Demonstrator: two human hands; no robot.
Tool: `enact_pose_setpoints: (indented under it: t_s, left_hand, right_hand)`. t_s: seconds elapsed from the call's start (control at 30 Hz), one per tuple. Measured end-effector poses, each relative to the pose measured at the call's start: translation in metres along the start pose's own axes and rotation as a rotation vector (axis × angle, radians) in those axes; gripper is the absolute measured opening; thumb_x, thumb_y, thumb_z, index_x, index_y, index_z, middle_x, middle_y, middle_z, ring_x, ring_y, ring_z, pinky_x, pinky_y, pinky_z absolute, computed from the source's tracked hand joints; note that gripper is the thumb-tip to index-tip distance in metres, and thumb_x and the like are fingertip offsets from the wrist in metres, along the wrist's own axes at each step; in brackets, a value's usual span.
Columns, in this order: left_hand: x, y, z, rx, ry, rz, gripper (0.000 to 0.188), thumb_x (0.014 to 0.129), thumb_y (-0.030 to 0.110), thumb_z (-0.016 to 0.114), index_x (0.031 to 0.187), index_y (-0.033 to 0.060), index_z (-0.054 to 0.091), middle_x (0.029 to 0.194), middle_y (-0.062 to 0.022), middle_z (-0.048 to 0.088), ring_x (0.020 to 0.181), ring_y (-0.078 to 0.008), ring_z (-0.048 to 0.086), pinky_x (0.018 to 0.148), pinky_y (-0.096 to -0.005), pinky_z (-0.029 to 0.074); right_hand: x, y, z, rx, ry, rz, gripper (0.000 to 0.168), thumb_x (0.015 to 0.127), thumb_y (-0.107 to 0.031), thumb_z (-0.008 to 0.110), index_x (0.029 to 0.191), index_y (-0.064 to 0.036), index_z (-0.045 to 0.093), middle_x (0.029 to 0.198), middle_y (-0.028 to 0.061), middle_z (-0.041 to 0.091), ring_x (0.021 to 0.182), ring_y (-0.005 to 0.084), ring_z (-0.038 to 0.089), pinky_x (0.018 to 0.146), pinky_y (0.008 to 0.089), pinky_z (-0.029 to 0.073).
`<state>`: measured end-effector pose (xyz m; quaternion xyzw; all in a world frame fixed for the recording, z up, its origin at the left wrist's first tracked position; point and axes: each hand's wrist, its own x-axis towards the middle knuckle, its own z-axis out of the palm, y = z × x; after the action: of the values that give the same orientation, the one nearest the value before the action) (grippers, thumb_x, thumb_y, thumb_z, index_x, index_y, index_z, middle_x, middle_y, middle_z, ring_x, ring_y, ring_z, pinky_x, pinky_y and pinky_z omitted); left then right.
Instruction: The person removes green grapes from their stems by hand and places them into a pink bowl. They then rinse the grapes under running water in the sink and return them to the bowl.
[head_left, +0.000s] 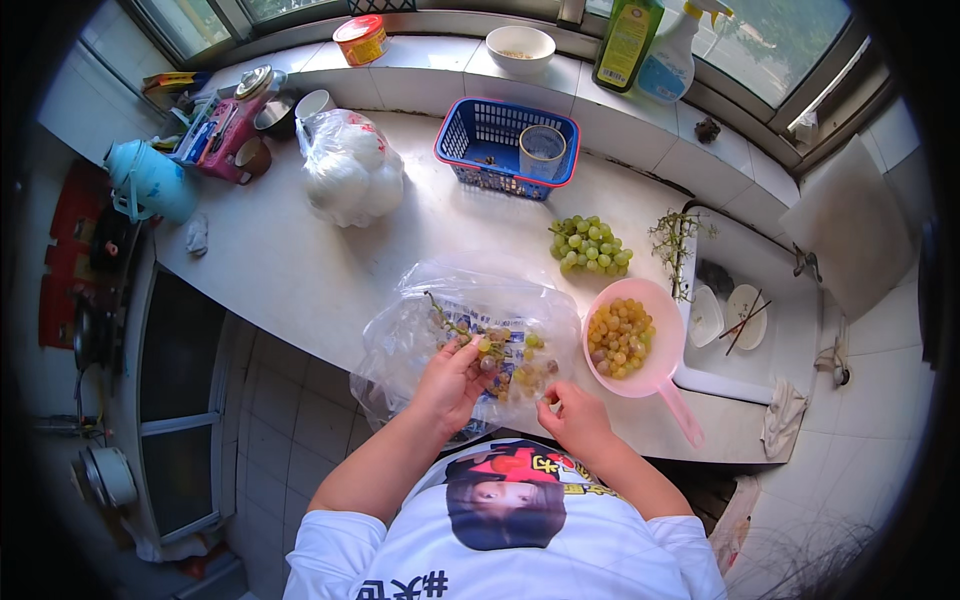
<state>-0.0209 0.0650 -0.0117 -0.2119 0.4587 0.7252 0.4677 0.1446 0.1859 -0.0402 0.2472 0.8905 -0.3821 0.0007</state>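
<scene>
My left hand (452, 384) holds a grape stem (448, 321) with a few grapes still on it, over a clear plastic bag (405, 337) spread on the counter. Loose yellowish and purplish grapes (529, 373) lie on the bag. At the bag's right side is my right hand (570, 414), its fingers curled with the thumb and index finger close together; whether something small is between them cannot be told. A pink plastic strainer (670, 322) holding amber grapes (620, 337) stands just right of the bag. Behind it lies a bunch of green grapes (590, 245).
Bare grape stems (673, 238) lie at the rim of the sink (750, 375), which contains dishes and chopsticks. A blue basket (506, 180) with a glass stands at the back. Further left are a white plastic bag (352, 176) and a light-blue thermos (154, 180).
</scene>
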Motion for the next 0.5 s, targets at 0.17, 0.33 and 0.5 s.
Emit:
enact_pose_setpoints:
  t_s: [0.17,0.33,0.5]
  left_hand:
    - [-0.004,-0.006,0.008,0.079,-0.055,0.005,0.017,0.089,0.017,0.054,0.103,0.0074,0.051,0.092,-0.0045,0.058,0.08,-0.0154,0.059,0.069,-0.0278,0.051]
    - [-0.012,-0.014,0.017,0.188,-0.09,0.076,0.017,0.086,0.019,0.06,0.095,0.0067,0.052,0.085,-0.0047,0.057,0.073,-0.014,0.058,0.065,-0.026,0.049]
    - [-0.009,-0.015,0.009,0.301,-0.091,0.132,0.018,0.084,0.02,0.062,0.09,0.0071,0.052,0.083,-0.0038,0.057,0.07,-0.0118,0.056,0.065,-0.0255,0.047]
  right_hand:
    - [0.014,-0.027,-0.011,0.86,-0.01,0.094,0.029,0.072,-0.011,0.069,0.092,-0.006,0.048,0.073,0.0059,0.049,0.059,0.0161,0.051,0.053,0.0268,0.043]
    - [0.03,-0.063,-0.026,0.263,0.156,-0.292,0.035,0.072,-0.015,0.073,0.095,-0.005,0.05,0.071,0.0064,0.05,0.061,0.0152,0.052,0.054,0.0259,0.044]
    - [0.028,-0.045,-0.014,0.696,0.055,-0.096,0.025,0.08,-0.012,0.065,0.102,-0.003,0.054,0.078,0.0034,0.056,0.065,0.0101,0.052,0.058,0.0239,0.044]
